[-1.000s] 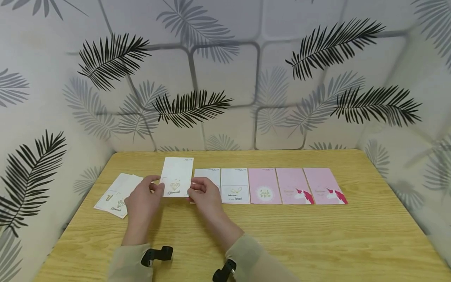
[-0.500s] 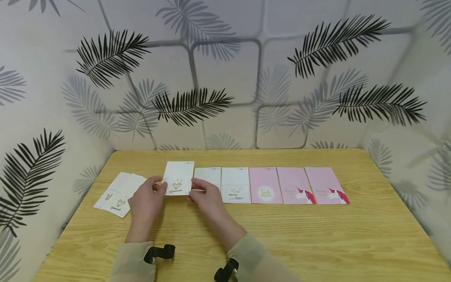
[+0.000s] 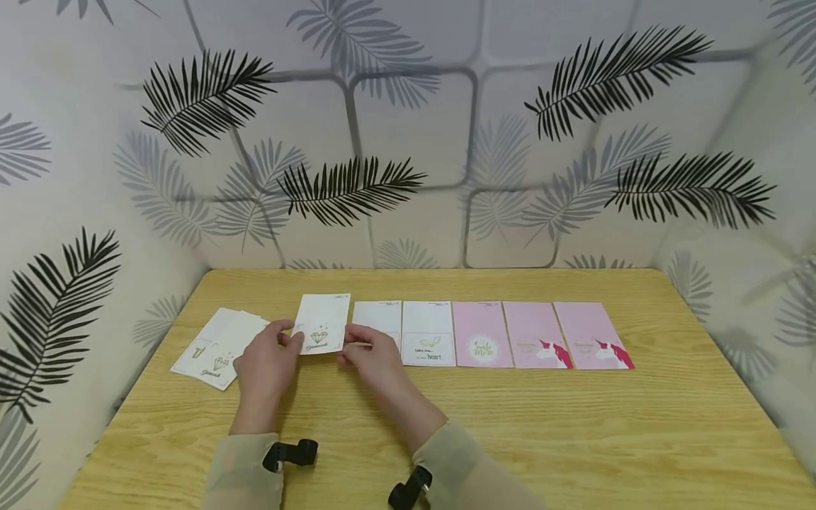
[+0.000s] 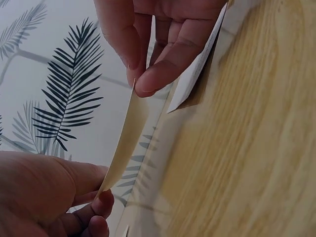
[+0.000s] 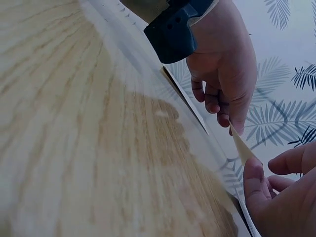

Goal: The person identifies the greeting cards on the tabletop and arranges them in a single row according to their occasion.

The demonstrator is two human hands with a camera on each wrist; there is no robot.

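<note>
A white card (image 3: 324, 315) with a gold diamond and lettering is held just above the table by both hands. My left hand (image 3: 264, 368) pinches its left edge between thumb and fingers, and my right hand (image 3: 379, 361) pinches the lower right edge. The left wrist view shows the card (image 4: 123, 138) edge-on and slightly bowed, apart from the wood. Beside my right hand lies another white card (image 3: 376, 315), its lower part covered by that hand. Left of my left hand, several white cards (image 3: 213, 347) overlap in a loose pile, partly hidden.
A row continues to the right: a white card with gold wings (image 3: 428, 347), a pink card with a round white print (image 3: 482, 329), and two pink unicorn cards (image 3: 532, 329). All lie on a wooden table (image 3: 510, 432) against a leaf-patterned backdrop (image 3: 440, 142).
The diamond card has come down a little towards the table and shifted slightly right, with both hands keeping their pinch on it. The row and the pile stay as they were.
</note>
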